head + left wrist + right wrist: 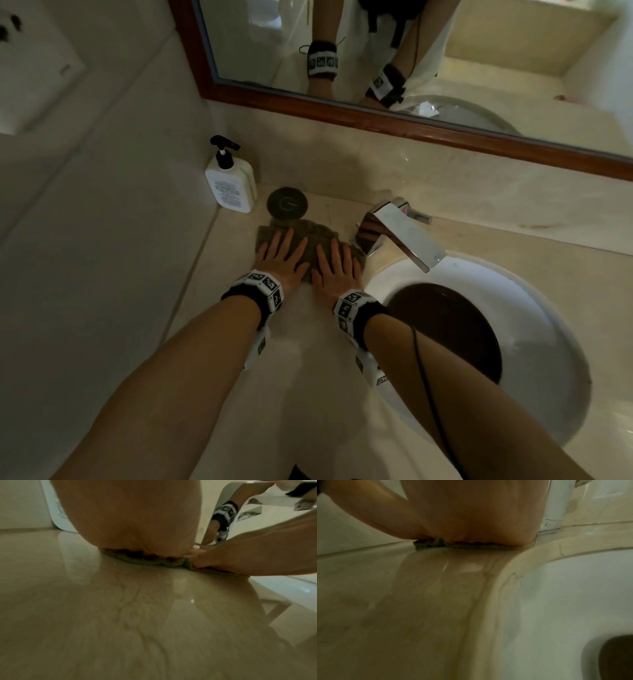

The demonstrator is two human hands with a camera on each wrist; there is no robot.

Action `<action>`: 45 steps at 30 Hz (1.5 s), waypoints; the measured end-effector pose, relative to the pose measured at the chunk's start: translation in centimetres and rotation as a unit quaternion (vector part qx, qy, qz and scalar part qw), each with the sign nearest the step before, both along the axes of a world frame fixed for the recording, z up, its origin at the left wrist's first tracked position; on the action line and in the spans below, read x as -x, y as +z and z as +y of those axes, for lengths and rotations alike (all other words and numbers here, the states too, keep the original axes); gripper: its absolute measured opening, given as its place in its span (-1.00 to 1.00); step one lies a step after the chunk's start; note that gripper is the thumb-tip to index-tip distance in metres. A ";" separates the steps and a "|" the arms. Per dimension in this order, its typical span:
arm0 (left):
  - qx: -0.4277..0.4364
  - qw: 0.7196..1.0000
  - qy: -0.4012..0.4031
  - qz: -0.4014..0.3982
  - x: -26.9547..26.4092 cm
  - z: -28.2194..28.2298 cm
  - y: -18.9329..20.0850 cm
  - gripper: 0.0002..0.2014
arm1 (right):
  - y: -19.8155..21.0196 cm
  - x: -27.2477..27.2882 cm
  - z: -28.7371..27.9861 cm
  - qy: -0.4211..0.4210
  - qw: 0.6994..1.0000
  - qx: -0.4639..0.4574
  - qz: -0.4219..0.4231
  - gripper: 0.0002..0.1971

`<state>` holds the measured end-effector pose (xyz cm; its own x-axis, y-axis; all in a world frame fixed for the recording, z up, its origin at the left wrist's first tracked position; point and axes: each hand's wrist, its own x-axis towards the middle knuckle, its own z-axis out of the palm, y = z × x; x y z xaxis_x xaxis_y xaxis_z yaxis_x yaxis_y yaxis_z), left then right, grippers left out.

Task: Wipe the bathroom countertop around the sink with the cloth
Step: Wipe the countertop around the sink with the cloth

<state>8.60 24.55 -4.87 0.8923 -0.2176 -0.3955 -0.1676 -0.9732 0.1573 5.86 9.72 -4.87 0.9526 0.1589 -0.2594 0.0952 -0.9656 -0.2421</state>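
A rumpled olive-brown cloth is lying flat on the beige marble countertop, pinned beneath both palms. Just past the fingertips a dark round disc is sitting, with a white pump bottle beyond it; the chrome faucet is standing just beside the right fingers. The white sink rim is curving beside the right wrist. The left hand and right hand are pressing down side by side, all fingers straight and spread, 2 forearms reaching forward.

Olive cloth flat on countertop
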 end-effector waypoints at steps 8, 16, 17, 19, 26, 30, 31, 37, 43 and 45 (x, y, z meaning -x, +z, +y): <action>0.028 0.999 -0.008 -0.027 -4.9 0.4 -1.1 -0.43 | -0.9 -4.5 1.1 -0.042 0.998 -0.027 0.028 -0.35; 0.041 0.996 -0.014 -0.081 -6.2 0.6 -1.2 -0.46 | -1.3 -7.6 2.0 -0.050 0.999 0.013 -0.005 -0.41; 0.043 0.995 -0.015 -0.084 -6.3 0.6 -1.1 -0.46 | -0.7 -7.8 2.0 -0.055 0.998 0.013 -0.026 -0.40; 0.044 0.995 -0.015 -0.089 -6.5 0.6 -1.2 -0.46 | -0.6 -7.9 2.2 -0.069 0.996 0.001 -0.050 -0.38; 0.030 0.997 -0.015 -0.063 -5.9 0.7 -1.2 -0.45 | -0.9 -7.1 1.2 0.004 0.998 0.057 0.018 -0.26; 0.016 1.000 0.007 -0.011 -3.7 1.4 -0.7 -0.42 | -0.6 -4.5 1.1 0.028 0.998 0.053 0.010 -0.23; 0.009 1.000 0.012 0.000 -2.8 1.5 -0.5 -0.41 | -0.3 -3.7 1.2 0.031 0.999 0.041 -0.010 -0.28; -0.012 0.999 0.038 0.021 2.9 0.9 0.1 -0.40 | 0.5 1.2 0.1 0.070 0.996 0.048 0.032 -0.26; -0.032 0.997 0.055 0.035 8.5 -0.9 0.4 -0.39 | 0.1 6.5 -1.8 0.098 0.993 0.041 0.042 -0.39; -0.040 0.997 0.066 0.030 10.2 -1.7 0.3 -0.39 | 0.1 8.1 -2.6 0.111 0.992 0.039 0.050 -0.39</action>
